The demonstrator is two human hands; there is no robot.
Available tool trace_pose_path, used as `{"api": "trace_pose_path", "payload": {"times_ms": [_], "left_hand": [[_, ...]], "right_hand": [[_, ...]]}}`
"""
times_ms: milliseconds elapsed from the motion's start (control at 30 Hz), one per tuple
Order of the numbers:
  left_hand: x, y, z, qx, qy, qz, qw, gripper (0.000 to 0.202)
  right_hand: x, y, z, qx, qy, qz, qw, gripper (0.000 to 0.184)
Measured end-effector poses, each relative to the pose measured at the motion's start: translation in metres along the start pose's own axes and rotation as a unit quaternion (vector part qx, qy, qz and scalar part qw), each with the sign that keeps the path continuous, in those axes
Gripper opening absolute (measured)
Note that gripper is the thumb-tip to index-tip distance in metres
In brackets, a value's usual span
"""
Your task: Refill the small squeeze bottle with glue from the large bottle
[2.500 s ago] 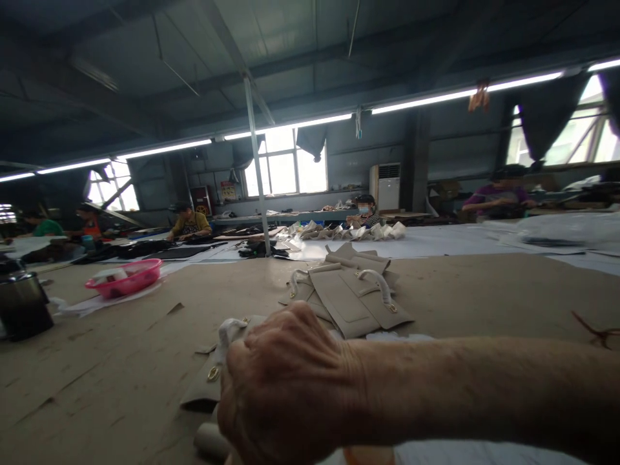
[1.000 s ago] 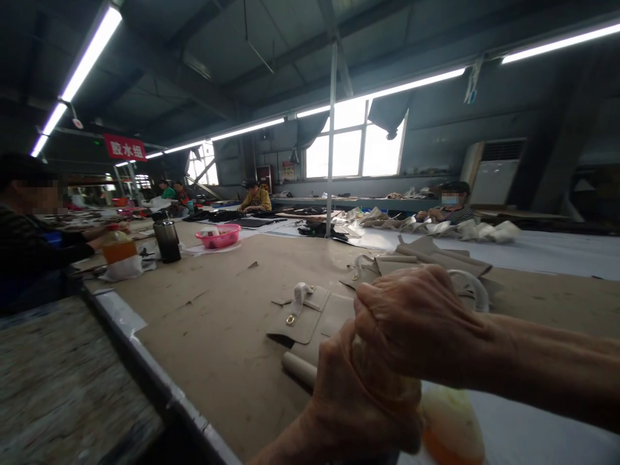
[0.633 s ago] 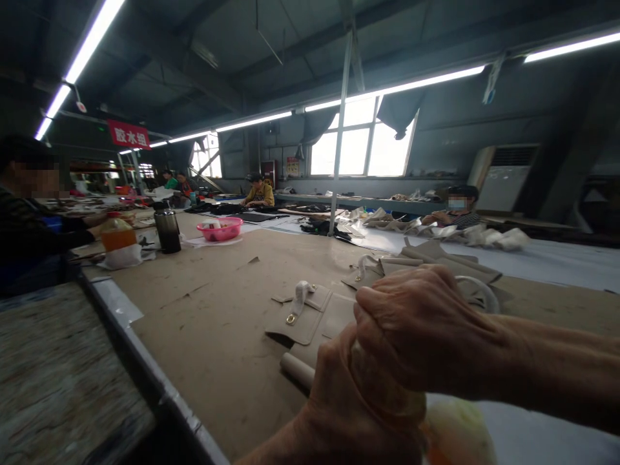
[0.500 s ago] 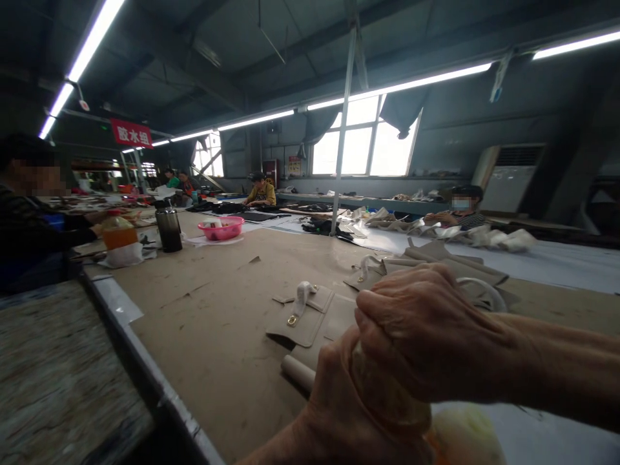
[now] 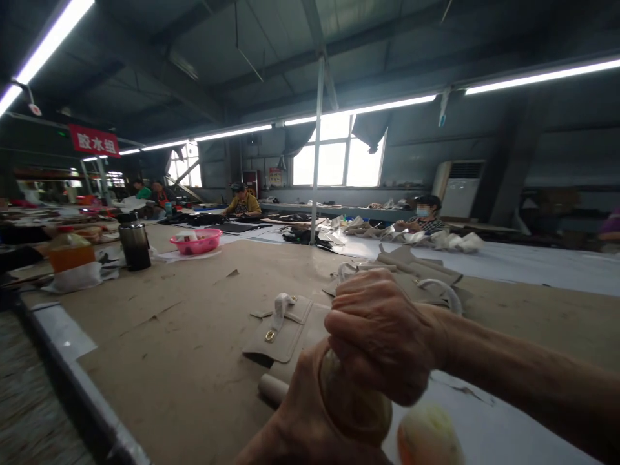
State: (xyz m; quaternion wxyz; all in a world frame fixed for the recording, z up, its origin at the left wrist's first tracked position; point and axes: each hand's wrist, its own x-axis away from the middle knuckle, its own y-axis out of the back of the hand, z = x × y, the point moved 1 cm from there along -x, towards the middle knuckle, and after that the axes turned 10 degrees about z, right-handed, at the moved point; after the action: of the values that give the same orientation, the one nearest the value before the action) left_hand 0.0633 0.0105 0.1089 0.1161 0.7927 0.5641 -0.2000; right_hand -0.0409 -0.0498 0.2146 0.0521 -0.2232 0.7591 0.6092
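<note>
Toward the near edge of a tan-topped table (image 5: 194, 361), a cloudy container (image 5: 351, 397) is held between two bare hands. Its side is wrapped by the left hand (image 5: 295, 413), and its upper end is covered by the tightly curled right hand (image 5: 378, 329); what is gripped beneath those fingers is hidden. Both hands are in contact with it, the left around it and the right above; its long axis seems tilted, though it is mostly masked. A second rounded container (image 5: 429, 429), tinged orange, is seen just to the right, nearer the right hand, beside a white sheet (image 5: 479, 413). Toward the table's middle, a beige bag piece (image 5: 281, 323) with a wrapped handle is laid flat, and a rolled piece (image 5: 274, 389) is set beside the left hand. Along the left edge, a metal flask (image 5: 134, 244) and a bottle of amber liquid (image 5: 72, 252) are placed, with a pink basket (image 5: 196, 244) farther in.
</note>
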Motion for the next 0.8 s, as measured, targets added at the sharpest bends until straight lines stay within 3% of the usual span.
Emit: {"api": "trace_pose_path", "payload": {"times_ms": [200,333,400,500,600,667,800], "left_hand": [[-0.005,0.009,0.008,0.002,0.029,0.008,1.0,0.048],[0.003,0.004,0.012,0.03,0.067,-0.087,0.994,0.064],[0.009,-0.005,0.014,0.019,0.067,-0.127,0.989,0.064],[0.018,-0.024,0.021,-0.073,0.098,-0.151,0.981,0.046],[0.027,-0.036,0.031,-0.191,0.123,-0.25,0.941,0.042],[0.03,-0.037,0.036,-0.234,0.108,-0.28,0.925,0.043],[0.035,-0.03,0.045,-0.211,0.108,-0.24,0.941,0.039]], "right_hand": [[0.0,-0.008,-0.008,0.006,-0.047,0.008,0.999,0.014],[0.004,-0.008,0.0,0.038,-0.167,0.034,0.985,0.024],[0.005,-0.006,0.009,0.086,-0.238,0.056,0.966,0.025],[0.002,0.0,0.022,0.162,-0.347,0.108,0.917,0.031],[-0.005,0.009,0.031,0.184,-0.424,0.175,0.869,0.042],[-0.01,0.014,0.032,0.176,-0.446,0.204,0.853,0.044],[-0.013,0.015,0.032,0.143,-0.431,0.212,0.865,0.042]]}}
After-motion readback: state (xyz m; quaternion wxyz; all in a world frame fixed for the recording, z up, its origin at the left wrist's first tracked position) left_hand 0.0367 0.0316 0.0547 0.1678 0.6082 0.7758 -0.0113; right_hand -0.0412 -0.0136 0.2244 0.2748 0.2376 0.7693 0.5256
